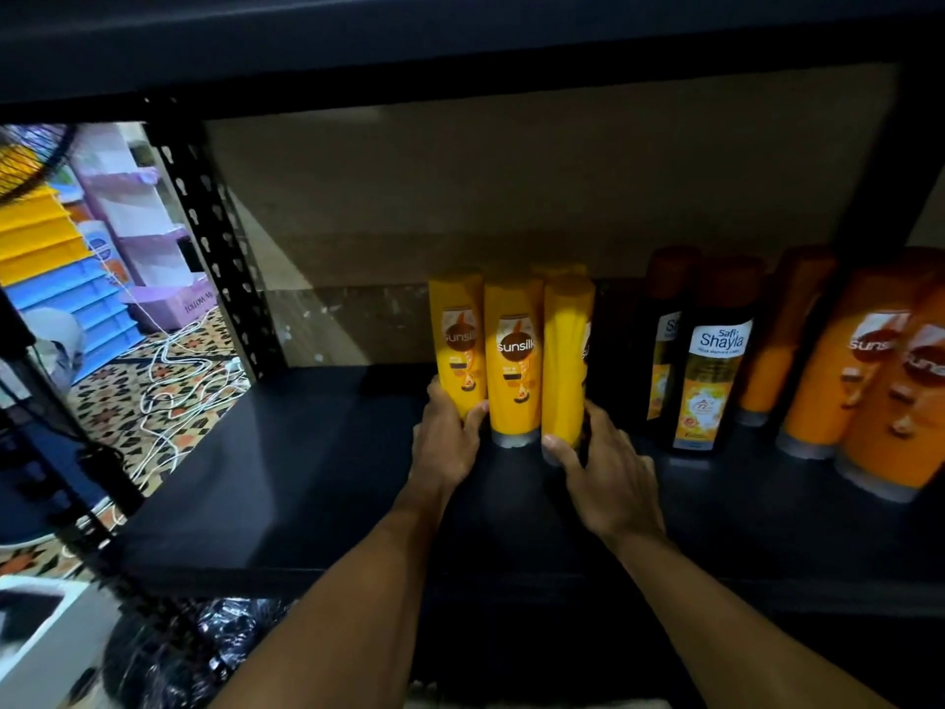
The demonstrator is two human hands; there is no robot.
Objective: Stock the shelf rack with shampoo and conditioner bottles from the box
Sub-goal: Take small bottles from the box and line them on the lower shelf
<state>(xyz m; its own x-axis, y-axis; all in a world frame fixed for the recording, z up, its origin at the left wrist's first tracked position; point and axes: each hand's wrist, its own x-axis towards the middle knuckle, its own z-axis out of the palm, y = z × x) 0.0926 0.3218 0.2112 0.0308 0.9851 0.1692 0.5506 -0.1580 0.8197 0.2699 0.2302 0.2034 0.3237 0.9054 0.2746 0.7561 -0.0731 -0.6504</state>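
Note:
Three yellow Sunsilk bottles stand cap-down side by side on the black shelf (286,468). My left hand (447,442) grips the base of the left yellow bottle (456,335). The middle yellow bottle (513,360) stands between my hands with its label facing me. My right hand (608,473) grips the base of the right yellow bottle (565,360), which is turned label-away. Another yellow bottle shows partly behind them. The box is not in view.
To the right stand dark Safi Shayla bottles (713,360) and several orange Sunsilk bottles (844,360). An upper shelf board (460,53) hangs low overhead. A perforated black upright (215,237) bounds the left side. White cables (174,371) lie on the patterned floor.

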